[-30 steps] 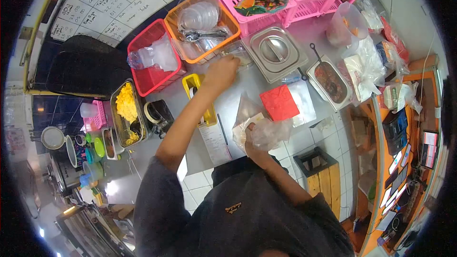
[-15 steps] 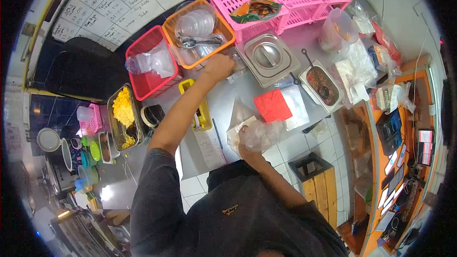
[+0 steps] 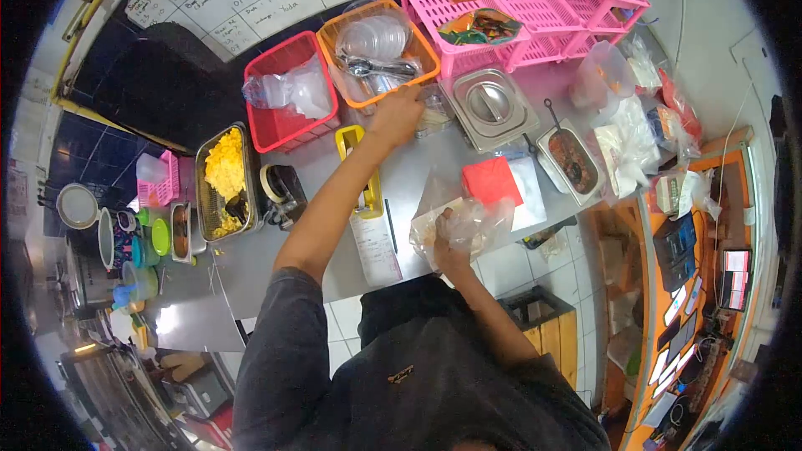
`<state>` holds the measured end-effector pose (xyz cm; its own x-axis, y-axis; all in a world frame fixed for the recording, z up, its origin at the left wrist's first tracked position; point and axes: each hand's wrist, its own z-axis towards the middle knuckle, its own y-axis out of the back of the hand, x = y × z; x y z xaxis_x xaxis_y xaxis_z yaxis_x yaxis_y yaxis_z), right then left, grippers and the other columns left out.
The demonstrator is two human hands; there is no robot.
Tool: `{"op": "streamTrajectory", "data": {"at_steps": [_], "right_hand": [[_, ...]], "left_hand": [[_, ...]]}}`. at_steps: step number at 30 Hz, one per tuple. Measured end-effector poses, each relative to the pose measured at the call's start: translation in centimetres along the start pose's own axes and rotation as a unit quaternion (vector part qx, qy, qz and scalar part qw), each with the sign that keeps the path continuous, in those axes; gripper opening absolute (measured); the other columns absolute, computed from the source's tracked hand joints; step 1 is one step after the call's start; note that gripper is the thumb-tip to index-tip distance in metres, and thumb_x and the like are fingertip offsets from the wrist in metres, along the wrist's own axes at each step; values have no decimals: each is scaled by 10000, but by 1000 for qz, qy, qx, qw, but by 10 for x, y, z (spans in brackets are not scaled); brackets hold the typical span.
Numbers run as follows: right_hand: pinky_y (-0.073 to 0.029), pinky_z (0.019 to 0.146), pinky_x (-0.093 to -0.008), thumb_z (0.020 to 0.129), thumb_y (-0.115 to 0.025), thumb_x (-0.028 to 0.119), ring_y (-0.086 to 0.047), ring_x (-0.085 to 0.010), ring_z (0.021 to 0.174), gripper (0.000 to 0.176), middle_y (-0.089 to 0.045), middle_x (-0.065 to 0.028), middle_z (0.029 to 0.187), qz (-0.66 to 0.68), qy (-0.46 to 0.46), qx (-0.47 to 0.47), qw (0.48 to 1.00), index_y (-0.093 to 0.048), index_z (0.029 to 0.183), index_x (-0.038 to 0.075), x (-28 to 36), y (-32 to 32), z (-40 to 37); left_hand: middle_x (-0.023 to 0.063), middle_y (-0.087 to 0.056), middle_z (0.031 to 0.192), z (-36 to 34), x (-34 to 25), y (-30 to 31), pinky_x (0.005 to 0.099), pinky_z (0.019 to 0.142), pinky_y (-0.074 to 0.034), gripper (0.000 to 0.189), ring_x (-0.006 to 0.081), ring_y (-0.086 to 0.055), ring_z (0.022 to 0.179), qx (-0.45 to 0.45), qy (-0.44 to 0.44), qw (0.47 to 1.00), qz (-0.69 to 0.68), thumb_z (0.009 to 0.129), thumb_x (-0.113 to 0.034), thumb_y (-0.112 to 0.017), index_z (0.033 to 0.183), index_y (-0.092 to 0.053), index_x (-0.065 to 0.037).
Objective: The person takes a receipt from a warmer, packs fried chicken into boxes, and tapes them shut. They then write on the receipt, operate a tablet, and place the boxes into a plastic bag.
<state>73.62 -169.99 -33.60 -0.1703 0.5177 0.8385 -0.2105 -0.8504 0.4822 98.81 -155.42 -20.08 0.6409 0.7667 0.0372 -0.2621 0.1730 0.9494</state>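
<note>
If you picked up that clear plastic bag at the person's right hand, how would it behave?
The clear plastic bag would probably flop and crease, since it looks thin and crumpled at the right hand. Its shiny surface might make it slightly slippery.

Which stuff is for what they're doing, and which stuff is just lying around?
Probably for the job:
clear plastic bag, in the right hand
orange basket, beside the left hand

Seems to be just lying around:
red basket
pen
tape
metal pan with a lid
</note>
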Motion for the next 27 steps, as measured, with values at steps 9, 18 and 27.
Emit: {"op": "streamTrajectory", "data": {"at_steps": [9, 18, 27], "right_hand": [[-429, 666, -372, 919, -627, 187, -535, -211, 715, 212, -578, -111, 790, 146, -32, -53, 987, -605, 1008, -4, 94, 43, 52], [-477, 706, -320, 879, -689, 191, -611, -182, 724, 153, -662, -87, 808, 26, -64, 57, 996, -680, 915, 42, 120, 60, 54], [-482, 692, -320, 901, -655, 153, -612, -171, 745, 132, -664, -69, 839, 127, -21, 10, 992, -672, 943, 29, 98, 47, 47]], "left_hand": [[113, -617, 744, -120, -104, 69, 298, 570, -472, 75, 214, -604, 613, -39, 352, 775, -523, 823, -48, -653, 874, -664, 6], [69, -631, 782, -149, -126, 105, 281, 584, -476, 69, 157, -595, 633, -38, 282, 844, -454, 805, -19, -680, 870, -670, 3], [28, -626, 745, -152, -156, 62, 252, 588, -456, 41, 69, -566, 657, -234, 391, 526, -718, 879, -50, -658, 868, -646, -13]]}}
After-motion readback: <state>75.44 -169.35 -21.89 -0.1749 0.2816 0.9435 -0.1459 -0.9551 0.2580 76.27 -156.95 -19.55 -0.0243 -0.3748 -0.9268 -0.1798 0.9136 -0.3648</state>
